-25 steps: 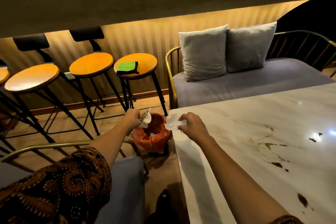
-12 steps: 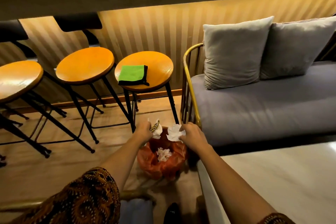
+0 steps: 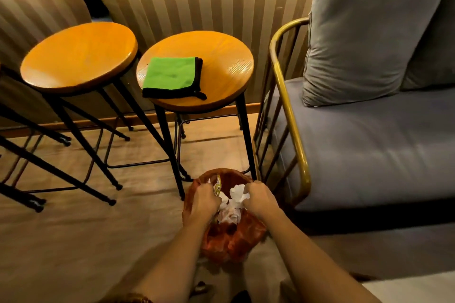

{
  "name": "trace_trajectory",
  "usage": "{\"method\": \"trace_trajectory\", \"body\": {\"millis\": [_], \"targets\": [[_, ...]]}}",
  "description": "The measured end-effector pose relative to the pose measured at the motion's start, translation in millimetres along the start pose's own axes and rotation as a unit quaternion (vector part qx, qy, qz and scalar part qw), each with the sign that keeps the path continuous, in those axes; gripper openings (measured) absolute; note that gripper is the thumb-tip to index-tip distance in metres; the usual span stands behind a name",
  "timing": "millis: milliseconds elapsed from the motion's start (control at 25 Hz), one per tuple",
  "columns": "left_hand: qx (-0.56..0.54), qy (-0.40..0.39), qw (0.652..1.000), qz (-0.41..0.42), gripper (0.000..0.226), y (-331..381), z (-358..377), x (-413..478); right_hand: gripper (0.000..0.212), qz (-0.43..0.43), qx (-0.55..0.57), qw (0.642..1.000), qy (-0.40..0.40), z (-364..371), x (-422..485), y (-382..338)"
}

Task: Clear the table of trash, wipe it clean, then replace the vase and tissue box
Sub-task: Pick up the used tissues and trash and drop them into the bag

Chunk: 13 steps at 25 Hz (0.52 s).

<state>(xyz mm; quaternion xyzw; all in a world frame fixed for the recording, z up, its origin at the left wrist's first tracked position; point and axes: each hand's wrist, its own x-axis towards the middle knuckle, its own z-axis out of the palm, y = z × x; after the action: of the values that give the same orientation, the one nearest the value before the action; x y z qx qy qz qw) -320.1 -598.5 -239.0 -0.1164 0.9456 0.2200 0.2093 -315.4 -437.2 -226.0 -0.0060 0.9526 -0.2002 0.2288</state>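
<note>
From my feed, far left there is a round wooden stool (image 3: 78,56) with black legs, and just beside it a second stool (image 3: 226,56) carrying a folded green cloth (image 3: 172,76) with black edging, lying flat on the left half of the seat. Below that stool, on the floor, stands a small bin (image 3: 231,243) lined with an orange bag, near the stool's front legs. My left hand (image 3: 203,200) is over the bin's mouth, fingers curled round a yellow-printed wrapper (image 3: 217,187) and some white paper. Crumpled tissues (image 3: 229,216) already lie inside the bin between the two hands. My right hand (image 3: 259,200) is at the bin's right rim, fingers curled and pinching a crumpled white tissue (image 3: 238,193) above the opening. To the right is a grey sofa (image 3: 369,150) with a brass rail (image 3: 288,106) at its end, and a grey cushion (image 3: 364,37) leaning against the striped wall. A pale corner of the desk (image 3: 418,288) shows at the bottom right.
</note>
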Motion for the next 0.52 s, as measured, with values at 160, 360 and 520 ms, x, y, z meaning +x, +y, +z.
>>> {"method": "trace_trajectory", "body": {"millis": [160, 360, 520], "targets": [[-0.072, -0.008, 0.997, -0.021, 0.021, -24, 43, 35, 0.035, 0.025, 0.024, 0.999, -0.028, 68, 42, 6], [-0.148, -0.063, 0.987, 0.003, 0.059, -62, 77, 55, 0.040, 0.027, 0.070, 0.997, -0.016, 119, 67, 11], [-0.136, -0.073, 0.988, -0.003, 0.056, -75, 67, 40, 0.042, 0.054, 0.091, 0.994, -0.022, 120, 55, 16]]}}
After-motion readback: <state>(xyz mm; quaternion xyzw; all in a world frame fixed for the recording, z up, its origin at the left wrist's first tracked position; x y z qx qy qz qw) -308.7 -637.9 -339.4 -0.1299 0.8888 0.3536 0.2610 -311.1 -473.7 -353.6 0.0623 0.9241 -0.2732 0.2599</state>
